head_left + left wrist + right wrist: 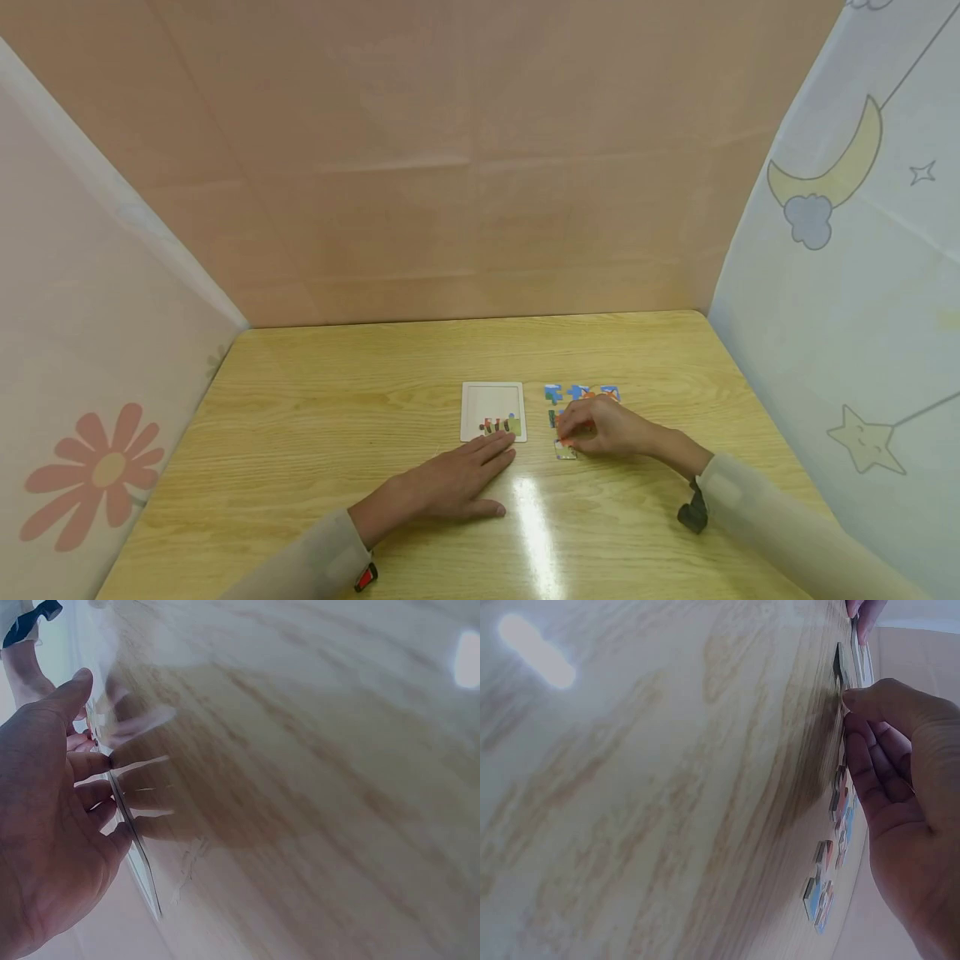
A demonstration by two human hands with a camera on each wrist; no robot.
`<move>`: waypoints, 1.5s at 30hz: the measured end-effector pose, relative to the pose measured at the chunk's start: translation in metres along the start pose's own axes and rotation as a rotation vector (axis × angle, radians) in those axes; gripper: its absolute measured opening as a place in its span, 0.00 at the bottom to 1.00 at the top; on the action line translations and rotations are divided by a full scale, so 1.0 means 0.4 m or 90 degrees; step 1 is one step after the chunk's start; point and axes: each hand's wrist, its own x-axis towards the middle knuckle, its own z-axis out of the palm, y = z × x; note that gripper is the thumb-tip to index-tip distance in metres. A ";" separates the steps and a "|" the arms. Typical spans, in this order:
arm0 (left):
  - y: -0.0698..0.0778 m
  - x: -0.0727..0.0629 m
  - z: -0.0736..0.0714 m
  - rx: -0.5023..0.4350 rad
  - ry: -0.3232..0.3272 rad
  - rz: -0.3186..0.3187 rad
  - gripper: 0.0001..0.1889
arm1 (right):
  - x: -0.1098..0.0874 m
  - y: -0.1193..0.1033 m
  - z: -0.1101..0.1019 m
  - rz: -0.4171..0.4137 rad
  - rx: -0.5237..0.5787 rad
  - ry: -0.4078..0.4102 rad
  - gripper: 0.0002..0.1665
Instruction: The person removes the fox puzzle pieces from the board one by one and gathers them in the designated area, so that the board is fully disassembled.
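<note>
A square white puzzle tray [492, 390] lies on the table, with a few joined puzzle pieces [501, 426] in its lower right part. My left hand [459, 479] lies with fingers extended, the fingertips at the tray's near edge; in the left wrist view those fingers [94, 793] meet the thin tray edge. To the right, my right hand [603, 427] pinches a small orange-red puzzle piece between thumb and fingertips, mostly hidden by them. Just under these fingertips lies a pale, yellowish puzzle piece [565, 452]. The right wrist view shows the right thumb and forefinger [870, 712] close together at the tabletop.
Loose blue, green and orange puzzle pieces [553, 393] lie in rows right of the tray, partly under the right hand. The wooden table [337, 375] meets a plain back curtain [450, 208], with patterned cloths at both sides.
</note>
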 end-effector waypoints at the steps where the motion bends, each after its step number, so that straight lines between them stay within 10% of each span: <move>1: 0.000 0.000 0.001 0.002 0.000 0.000 0.44 | 0.000 -0.001 0.000 0.000 0.000 -0.001 0.11; 22: 0.003 -0.002 0.006 0.022 0.014 0.004 0.43 | 0.018 -0.015 -0.025 0.031 -0.002 -0.016 0.09; 45: 0.037 0.025 0.012 0.067 0.025 0.006 0.43 | 0.181 0.006 -0.020 0.046 0.103 -0.040 0.10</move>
